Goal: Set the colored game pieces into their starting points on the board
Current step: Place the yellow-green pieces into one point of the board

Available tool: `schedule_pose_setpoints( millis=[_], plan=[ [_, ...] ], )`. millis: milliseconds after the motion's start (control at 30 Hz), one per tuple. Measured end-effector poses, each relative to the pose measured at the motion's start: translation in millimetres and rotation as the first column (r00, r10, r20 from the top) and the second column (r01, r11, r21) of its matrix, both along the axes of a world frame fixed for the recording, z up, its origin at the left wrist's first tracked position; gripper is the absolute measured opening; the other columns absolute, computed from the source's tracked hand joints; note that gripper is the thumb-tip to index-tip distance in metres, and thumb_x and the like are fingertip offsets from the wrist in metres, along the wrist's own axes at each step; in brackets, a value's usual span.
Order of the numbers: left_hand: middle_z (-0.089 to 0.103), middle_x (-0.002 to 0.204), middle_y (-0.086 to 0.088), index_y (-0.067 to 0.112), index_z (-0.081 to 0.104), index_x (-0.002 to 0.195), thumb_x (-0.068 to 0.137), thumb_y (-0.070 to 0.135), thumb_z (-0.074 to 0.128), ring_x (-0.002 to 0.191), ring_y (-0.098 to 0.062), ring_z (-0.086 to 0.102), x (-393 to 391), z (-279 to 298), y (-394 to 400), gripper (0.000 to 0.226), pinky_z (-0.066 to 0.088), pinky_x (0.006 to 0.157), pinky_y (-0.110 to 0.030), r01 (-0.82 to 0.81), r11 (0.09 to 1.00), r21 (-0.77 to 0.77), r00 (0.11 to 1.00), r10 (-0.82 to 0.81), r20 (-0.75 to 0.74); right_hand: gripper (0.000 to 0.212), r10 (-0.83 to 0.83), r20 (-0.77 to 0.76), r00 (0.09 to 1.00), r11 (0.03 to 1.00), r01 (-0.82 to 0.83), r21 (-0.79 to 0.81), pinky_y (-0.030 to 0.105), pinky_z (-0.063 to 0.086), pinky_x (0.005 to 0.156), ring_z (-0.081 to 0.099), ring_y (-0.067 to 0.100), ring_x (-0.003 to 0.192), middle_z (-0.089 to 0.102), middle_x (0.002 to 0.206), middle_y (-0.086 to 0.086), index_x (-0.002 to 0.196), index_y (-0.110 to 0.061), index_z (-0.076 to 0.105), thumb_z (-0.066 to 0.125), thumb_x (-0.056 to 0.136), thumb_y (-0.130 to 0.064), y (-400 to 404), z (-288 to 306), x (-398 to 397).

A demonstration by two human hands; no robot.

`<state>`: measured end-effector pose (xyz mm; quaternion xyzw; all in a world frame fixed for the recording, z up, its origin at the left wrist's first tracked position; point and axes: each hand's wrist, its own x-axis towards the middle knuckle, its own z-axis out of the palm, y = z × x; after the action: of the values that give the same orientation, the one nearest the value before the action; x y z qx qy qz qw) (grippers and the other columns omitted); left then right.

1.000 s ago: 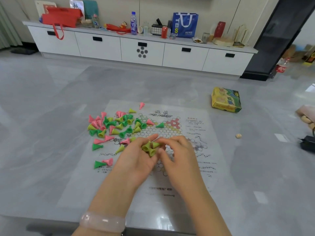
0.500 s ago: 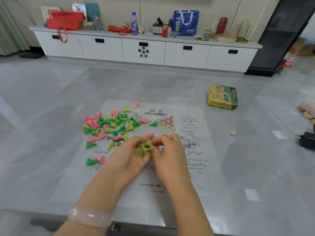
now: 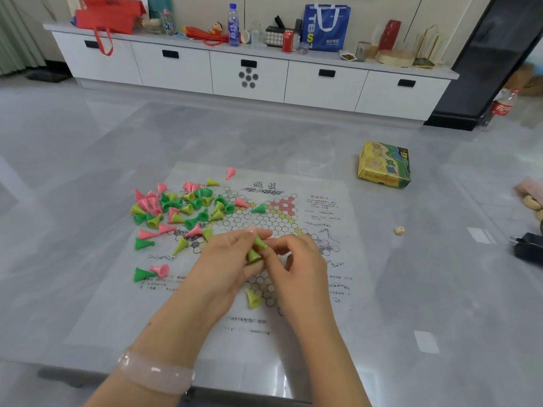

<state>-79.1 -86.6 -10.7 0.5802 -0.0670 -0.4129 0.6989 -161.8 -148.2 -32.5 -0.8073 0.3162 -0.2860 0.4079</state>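
The yellow-green pieces [image 3: 255,250] sit bunched in the left hand [image 3: 227,267], whose fingers and thumb curl round them above the middle of the board [image 3: 320,259]. The right hand [image 3: 298,265] meets them from the right, its fingertips pinching at the same bunch; its grip is narrow, though which piece it has cannot be told. One yellow-green piece [image 3: 252,298] lies on its side on the board's near point, just below the hands. The board is a printed sheet with a honeycomb star, lying in the middle of the grey surface [image 3: 440,304]. The loose pile [image 3: 182,207] of pink, green and yellow-green cones spreads over the board's far left corner and onto the surface beside it. A green cone [image 3: 142,274] and a pink cone [image 3: 161,269] lie touching near the board's left edge. A yellow box [image 3: 384,168] rests toward the far right of the surface, and a small bead [image 3: 399,230] lies well apart from the board on the right. A pale bracelet [image 3: 155,374] circles the left wrist.
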Motion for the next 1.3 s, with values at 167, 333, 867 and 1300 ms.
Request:
schedule_pose_setpoints(
  millis=[167,333,867,1300],
  plan=[
    [0.071,0.076,-0.018,-0.005,0.063,0.084,0.095,0.011,0.041,0.066,-0.019,0.071,-4.4,-0.8,-12.2,0.030,0.058,0.056,-0.023,-0.061,0.997,-0.040,0.984,0.053,-0.167,0.021,-0.021,0.059,0.998,0.999,0.022,-0.026,0.007,0.039,0.067,0.053,-0.004,0.084,0.054,0.093,-0.010,0.093,-0.032,0.065,0.062,0.082,-0.015,-1.3,-1.2,-3.3],
    [0.070,0.089,-0.019,-0.004,0.064,0.093,0.096,0.016,0.042,0.077,-0.022,0.069,-10.7,-4.5,-13.8,0.030,0.058,0.073,-0.032,0.063,0.998,0.009,0.991,-0.061,-0.120,0.010,-0.107,0.133,0.985,0.992,0.114,-0.046,0.005,0.037,0.067,0.052,-0.002,0.082,0.060,0.083,-0.010,0.087,-0.022,0.069,0.064,0.082,-0.015,-4.9,-2.7,-4.1],
    [0.047,0.113,0.001,0.021,0.044,0.115,0.089,0.045,0.045,0.106,-0.017,0.044,4.6,-20.0,30.6,0.036,0.040,0.080,-0.026,-0.169,0.730,0.663,0.106,-0.655,0.748,0.019,-0.594,0.379,0.709,0.685,0.199,0.700,0.019,0.043,0.058,0.053,0.008,0.065,0.063,0.074,-0.005,0.077,-0.018,0.061,0.050,0.091,-0.011,19.5,41.9,-24.5],
    [0.049,0.072,-0.002,0.020,0.050,0.089,0.091,0.007,0.035,0.059,-0.016,0.048,16.7,-5.8,51.3,0.019,0.039,0.045,-0.018,0.001,0.955,0.296,0.723,-0.205,0.660,0.017,-0.465,0.444,0.766,0.733,0.053,0.678,0.023,0.050,0.065,0.063,0.010,0.069,0.067,0.079,0.002,0.082,-0.013,0.061,0.048,0.093,-0.013,56.6,65.1,2.7]
  ],
)
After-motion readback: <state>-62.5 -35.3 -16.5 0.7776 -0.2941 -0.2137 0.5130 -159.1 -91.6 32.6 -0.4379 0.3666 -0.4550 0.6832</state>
